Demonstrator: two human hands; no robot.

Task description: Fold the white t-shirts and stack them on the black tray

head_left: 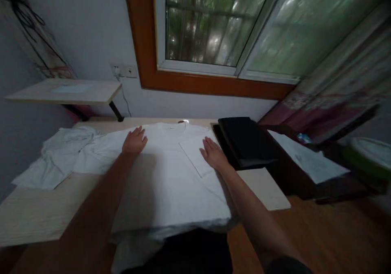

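Observation:
A white T-shirt (174, 192) lies spread on the desk with its neckline toward the wall and its lower hem hanging over the front edge. Its right-side sleeve is folded inward over the body. My left hand (135, 141) rests flat near the left shoulder, fingers stretched out. On the folded sleeve at the right side lies my right hand (213, 153), also flat with fingers extended. Left of the shirt, a crumpled pile of white cloth (65, 151) touches or overlaps the left sleeve; I cannot tell which.
The pale wooden desk (33, 213) carries a small raised shelf (61, 91) at the back left. A black folder-like object (249, 139) lies right of the shirt. Beyond it, white paper (305, 155) rests on a dark surface. A window (216, 25) is behind the desk.

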